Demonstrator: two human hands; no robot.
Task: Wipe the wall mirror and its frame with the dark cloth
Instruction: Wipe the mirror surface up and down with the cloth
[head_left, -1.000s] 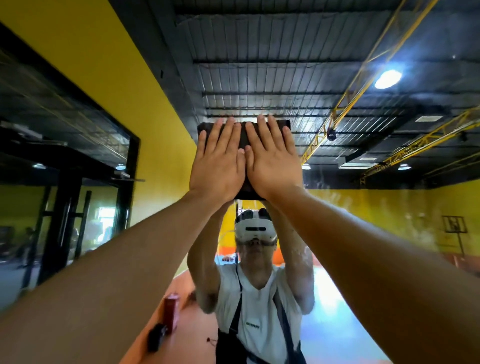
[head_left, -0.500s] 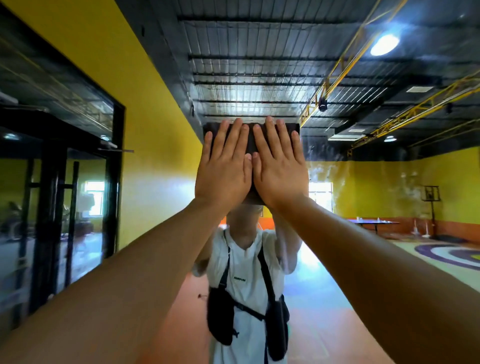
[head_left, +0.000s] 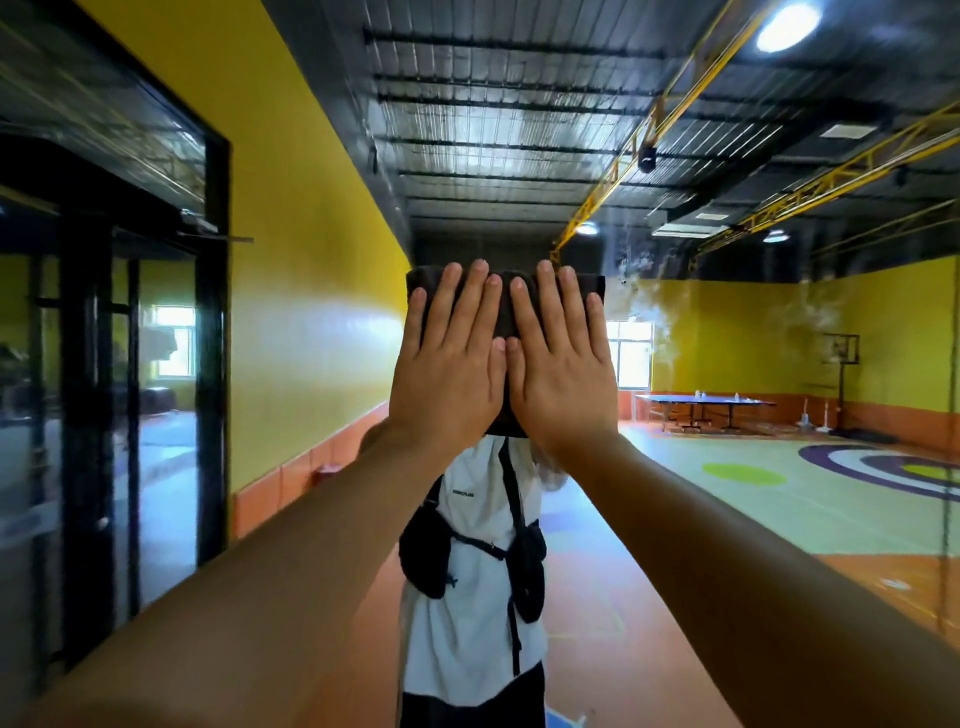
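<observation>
Smudged mirror (head_left: 655, 310) reflects yellow walls (head_left: 743, 343), orange floor (head_left: 597, 597).

I'm looking into a sports hall: the wall mirror (head_left: 649, 301) is reflecting a table-tennis table (head_left: 704, 401), a basketball hoop (head_left: 840, 349) on a stand and coloured rings (head_left: 883, 464) painted on the court floor (head_left: 727, 519), with yellow trusses (head_left: 831, 179) running under a dark corrugated ceiling (head_left: 519, 130).

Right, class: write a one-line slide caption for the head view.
Left hand and right hand, fingers straight, press the cloth flat on the mirror.
</observation>
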